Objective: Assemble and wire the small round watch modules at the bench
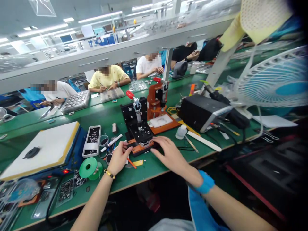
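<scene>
In front of me stands a black toggle-clamp fixture [138, 120] with a red handle tip and an orange-brown block at its base. My left hand [119, 157] is at the left end of that base, its thumb and bent fingers closed on the edge. My right hand [168, 153] lies along the base's right side, fingers stretched and thumb apart, fingertips by the front corner. A small light part under the clamp plate is too small to make out. An orange stick [131, 163] and a yellow-handled blade [138, 163] lie just below the fixture.
Behind the fixture stands an orange clamp press [157, 99]. A black box [202, 112], fan [276, 80] and white bottle [181, 132] are to the right. Leftward are a solder spool [90, 168], a parts tray [92, 141] and a white-topped heating plate [45, 147]. Several people work opposite.
</scene>
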Demonstrator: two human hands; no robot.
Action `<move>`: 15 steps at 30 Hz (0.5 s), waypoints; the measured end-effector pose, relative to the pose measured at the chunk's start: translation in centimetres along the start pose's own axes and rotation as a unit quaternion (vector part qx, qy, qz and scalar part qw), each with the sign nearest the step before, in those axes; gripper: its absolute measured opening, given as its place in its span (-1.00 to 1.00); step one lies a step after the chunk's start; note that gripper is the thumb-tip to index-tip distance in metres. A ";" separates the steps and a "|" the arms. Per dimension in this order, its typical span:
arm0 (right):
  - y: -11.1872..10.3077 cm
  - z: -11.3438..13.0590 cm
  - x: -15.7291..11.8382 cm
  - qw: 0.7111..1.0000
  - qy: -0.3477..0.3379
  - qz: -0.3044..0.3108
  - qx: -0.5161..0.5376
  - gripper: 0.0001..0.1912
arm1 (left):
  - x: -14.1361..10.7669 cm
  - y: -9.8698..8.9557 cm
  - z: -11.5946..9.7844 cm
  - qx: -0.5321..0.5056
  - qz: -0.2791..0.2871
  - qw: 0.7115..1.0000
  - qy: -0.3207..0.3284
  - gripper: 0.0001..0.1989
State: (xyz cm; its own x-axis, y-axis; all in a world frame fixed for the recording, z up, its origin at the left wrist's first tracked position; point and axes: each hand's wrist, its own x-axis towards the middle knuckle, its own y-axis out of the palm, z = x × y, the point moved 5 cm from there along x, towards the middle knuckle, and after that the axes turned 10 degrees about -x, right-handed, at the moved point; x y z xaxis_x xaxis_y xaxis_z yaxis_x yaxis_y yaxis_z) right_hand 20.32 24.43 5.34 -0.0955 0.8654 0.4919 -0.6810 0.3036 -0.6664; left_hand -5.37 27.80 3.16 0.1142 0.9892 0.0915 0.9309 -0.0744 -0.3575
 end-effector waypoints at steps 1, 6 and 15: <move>1.4 0.2 -0.3 1.000 -0.008 0.011 -0.001 -0.67 | 0.0 0.0 0.0 -0.010 -0.003 1.000 0.001 -0.70; 4.5 1.0 0.8 1.000 0.006 0.015 0.008 -0.73 | 0.0 0.3 -0.3 -0.067 -0.018 0.998 0.002 -0.67; 3.9 0.1 1.1 0.996 0.044 0.005 0.073 -0.85 | -1.2 0.6 -2.9 -0.166 -0.049 0.985 -0.013 -0.59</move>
State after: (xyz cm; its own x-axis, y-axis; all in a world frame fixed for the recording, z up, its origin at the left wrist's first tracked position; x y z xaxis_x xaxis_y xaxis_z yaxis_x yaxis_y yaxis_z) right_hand 17.52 26.58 3.35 -0.0434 0.9021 0.4293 -0.7789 0.2385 -0.5800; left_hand -3.95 26.25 5.54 0.0137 0.9962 0.0855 0.9996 -0.0117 -0.0239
